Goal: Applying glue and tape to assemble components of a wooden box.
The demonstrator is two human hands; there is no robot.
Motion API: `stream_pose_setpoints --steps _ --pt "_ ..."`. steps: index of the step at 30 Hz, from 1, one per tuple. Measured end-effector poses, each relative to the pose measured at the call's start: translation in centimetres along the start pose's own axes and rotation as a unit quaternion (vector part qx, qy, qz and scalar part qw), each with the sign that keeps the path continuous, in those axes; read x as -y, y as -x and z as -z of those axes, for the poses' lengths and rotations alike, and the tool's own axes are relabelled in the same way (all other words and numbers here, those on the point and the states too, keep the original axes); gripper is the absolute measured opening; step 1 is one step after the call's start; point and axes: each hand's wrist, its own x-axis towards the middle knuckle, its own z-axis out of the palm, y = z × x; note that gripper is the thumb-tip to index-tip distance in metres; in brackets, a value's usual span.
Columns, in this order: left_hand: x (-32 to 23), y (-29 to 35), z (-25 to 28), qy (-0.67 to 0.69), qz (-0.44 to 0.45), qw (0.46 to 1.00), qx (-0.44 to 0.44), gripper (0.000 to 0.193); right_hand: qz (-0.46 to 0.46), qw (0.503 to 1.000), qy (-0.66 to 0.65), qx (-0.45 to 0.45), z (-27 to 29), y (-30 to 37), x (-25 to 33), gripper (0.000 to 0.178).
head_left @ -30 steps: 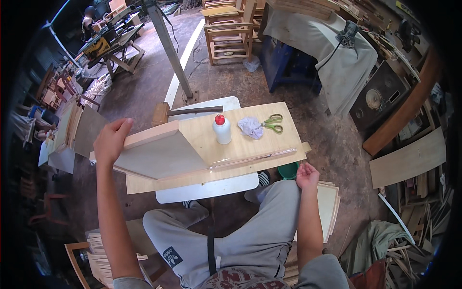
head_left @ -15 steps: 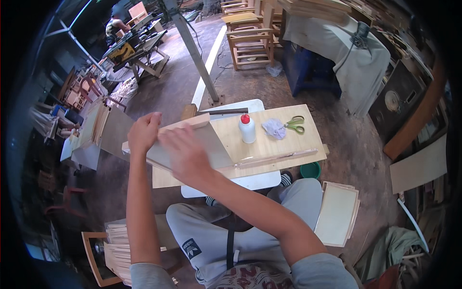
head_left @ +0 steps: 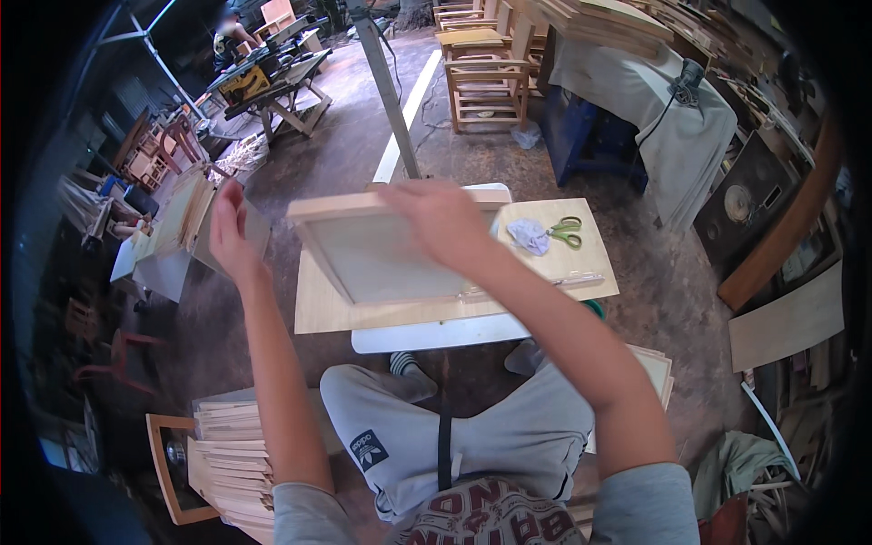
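Note:
A shallow wooden-framed panel (head_left: pixel 363 259) with a pale grey-white inner face stands tilted on its long lower edge on a plywood board (head_left: pixel 327 318). My right hand (head_left: pixel 445 222), somewhat blurred, is closed over its upper frame strip towards the right. My left hand (head_left: pixel 234 232) is raised beyond the panel's left end, apart from it, fingers stretched upward and nothing in them. To the right on the board lie a crumpled whitish cloth (head_left: pixel 528 236) and green-handled scissors (head_left: pixel 567 232). A thin clear-wrapped strip (head_left: pixel 572 281) lies near the board's front edge.
A white table (head_left: pixel 436 336) supports the board. Thin wood strips (head_left: pixel 232 454) are piled at lower left, and stacked panels (head_left: pixel 656 372) lie by my right leg. A metal post (head_left: pixel 389 100) rises beyond the table. Another person (head_left: pixel 232 41) stands by a saw bench at far left.
The panel has been tipped up onto its edge and shifted right. My left hand has come off it and moved left. The white bottle with the red cap is now hidden.

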Motion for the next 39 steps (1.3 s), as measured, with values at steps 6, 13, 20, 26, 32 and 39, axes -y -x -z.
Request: stream_pose_setpoints --steps 6,13,20,26,32,39 --pt "12.0 7.3 2.8 -0.123 0.164 0.974 0.092 0.054 -0.097 0.995 0.018 -0.017 10.0 6.5 -6.9 0.044" --pt "11.1 13.0 -10.0 -0.242 0.08 0.898 0.358 0.057 -0.317 0.948 0.024 -0.01 16.6 18.4 -15.9 0.04" --pt "7.9 15.3 -15.8 -0.349 -0.017 0.858 0.376 0.056 -0.398 0.917 0.021 -0.022 16.3 25.5 -22.4 0.042" --pt "6.1 17.7 -20.2 -0.397 -0.017 0.818 0.415 0.057 -0.504 0.859 0.082 0.033 14.5 28.9 -25.3 0.046" --pt "5.8 19.1 -22.4 -0.426 -0.095 0.804 0.404 0.058 -0.528 0.844 0.092 -0.014 13.0 32.0 -27.1 0.048" --pt "5.8 18.7 -22.8 -0.419 -0.041 0.802 0.423 0.061 -0.534 0.837 0.118 0.036 13.6 30.4 -26.5 0.042"
